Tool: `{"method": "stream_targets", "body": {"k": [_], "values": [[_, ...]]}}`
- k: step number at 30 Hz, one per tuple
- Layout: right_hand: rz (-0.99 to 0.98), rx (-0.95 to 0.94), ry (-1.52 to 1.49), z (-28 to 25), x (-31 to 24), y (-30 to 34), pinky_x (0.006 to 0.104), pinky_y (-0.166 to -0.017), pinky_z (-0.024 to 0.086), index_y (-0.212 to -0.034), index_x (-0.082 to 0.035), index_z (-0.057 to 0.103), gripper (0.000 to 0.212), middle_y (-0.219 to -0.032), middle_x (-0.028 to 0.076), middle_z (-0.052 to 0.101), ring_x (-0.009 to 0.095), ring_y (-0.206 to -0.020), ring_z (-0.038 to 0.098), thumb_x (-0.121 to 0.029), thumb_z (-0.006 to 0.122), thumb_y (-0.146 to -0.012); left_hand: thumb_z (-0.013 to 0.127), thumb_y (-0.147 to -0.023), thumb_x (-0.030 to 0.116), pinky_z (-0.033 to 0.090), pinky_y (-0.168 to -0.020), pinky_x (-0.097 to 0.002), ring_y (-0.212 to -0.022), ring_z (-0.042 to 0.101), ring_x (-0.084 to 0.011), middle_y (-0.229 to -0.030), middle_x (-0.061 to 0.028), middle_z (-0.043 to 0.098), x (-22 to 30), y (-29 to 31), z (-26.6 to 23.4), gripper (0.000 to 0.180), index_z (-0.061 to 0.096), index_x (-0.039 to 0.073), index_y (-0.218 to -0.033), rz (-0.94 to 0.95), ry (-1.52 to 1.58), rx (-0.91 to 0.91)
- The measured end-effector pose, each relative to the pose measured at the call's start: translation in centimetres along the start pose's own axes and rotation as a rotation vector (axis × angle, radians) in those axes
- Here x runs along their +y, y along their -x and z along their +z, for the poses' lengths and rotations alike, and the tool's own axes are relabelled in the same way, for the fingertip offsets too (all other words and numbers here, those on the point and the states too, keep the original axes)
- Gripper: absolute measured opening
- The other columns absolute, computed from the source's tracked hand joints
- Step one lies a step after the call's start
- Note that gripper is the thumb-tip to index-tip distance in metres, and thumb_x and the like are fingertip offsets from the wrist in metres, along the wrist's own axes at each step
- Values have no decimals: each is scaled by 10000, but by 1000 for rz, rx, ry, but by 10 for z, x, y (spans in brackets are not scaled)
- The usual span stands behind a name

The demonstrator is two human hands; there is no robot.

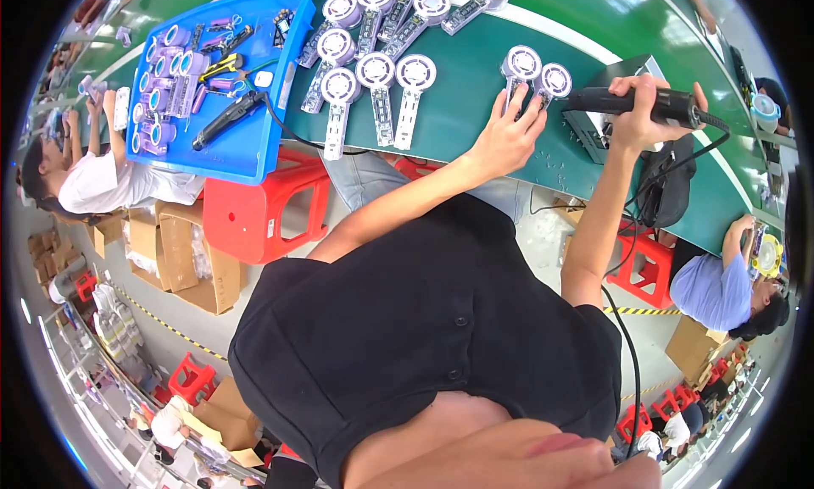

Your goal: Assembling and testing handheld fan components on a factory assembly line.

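Observation:
My right hand (638,126) is wrapped round a black corded electric screwdriver (674,108), held sideways with its tip end toward a round white-and-lavender fan head (555,79). The fingers of my left hand (507,141) grip that handheld fan from below; its handle is mostly hidden under them. Touching it on the left is a second fan head (522,62), its lower part also covered by my fingers. Whether the screwdriver tip touches the fan cannot be made out. More handheld fans with exposed circuit boards, such as a near one (415,72), lie in rows to the left on the green table (483,48).
A blue tray (278,137) at the left holds lavender fan parts, tools and another black screwdriver (229,120). Beside my right hand stand a grey box (632,69) and a black bag (666,184). Red stools (263,213) stand below the table edge. Other people work on both sides.

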State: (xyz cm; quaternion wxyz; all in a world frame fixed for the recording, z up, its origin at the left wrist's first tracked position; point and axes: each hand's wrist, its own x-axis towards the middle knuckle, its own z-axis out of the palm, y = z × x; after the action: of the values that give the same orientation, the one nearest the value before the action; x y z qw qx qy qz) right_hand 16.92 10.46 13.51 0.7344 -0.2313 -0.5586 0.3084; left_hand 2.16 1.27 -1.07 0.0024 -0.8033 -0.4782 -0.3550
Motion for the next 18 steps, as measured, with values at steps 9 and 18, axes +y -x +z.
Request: {"method": "stream_targets", "body": {"k": [9, 18], "values": [[9, -28, 53, 6, 9, 4, 408, -519, 561, -1357, -145, 258, 676, -730, 147, 635, 219, -511, 595, 47, 691, -874, 674, -806, 126, 339, -1072, -639, -1366, 383, -485, -1387, -217, 506, -1, 0, -3, 463, 605, -7, -1244, 2, 27, -9], [18, -48, 20, 6, 13, 5, 411, -519, 562, -1369, -163, 255, 694, -738, 155, 643, 221, -511, 595, 68, 681, -872, 630, -770, 106, 334, -1067, -649, -1358, 391, -478, -1362, -231, 523, -2, 0, 2, 468, 616, -25, -1219, -3, 59, 25]]}}
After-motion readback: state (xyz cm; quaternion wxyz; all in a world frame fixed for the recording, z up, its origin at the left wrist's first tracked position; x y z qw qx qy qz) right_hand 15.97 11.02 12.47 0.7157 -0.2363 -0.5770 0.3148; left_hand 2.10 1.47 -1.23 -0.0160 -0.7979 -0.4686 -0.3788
